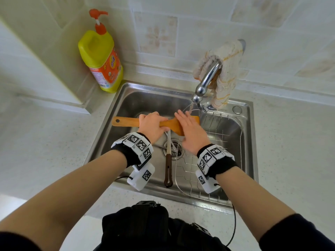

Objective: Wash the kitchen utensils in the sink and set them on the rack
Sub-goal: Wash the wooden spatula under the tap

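Above the drain (173,147), just behind it: wooden spatula (130,122) held level across the sink (112,127), blade end under the faucet (208,78) spout. Gripped at the neck by left hand (152,125), fingers curled round the wood. Pressed on the blade by right hand (192,131), laid flat, fingers straight, clasping nothing. Possibly a thin stream from the spout onto the blade; too faint to confirm.

Across the drain itself: brown-handled utensil (168,169), handle end toward the body, working end hidden under the hands; type not determinable. Left of the drain, at its edge: metal piece (159,146), mostly hidden. Right of the drain: wire rack (217,142) seated in the sink. Far behind-left of the drain, on the counter: dish soap bottle (101,60).

Judged early in the task: first item mid-wash, none racked yet, at least two more waiting by the drain. Remaining: finish spatula, set on rack, repeat for the rest.
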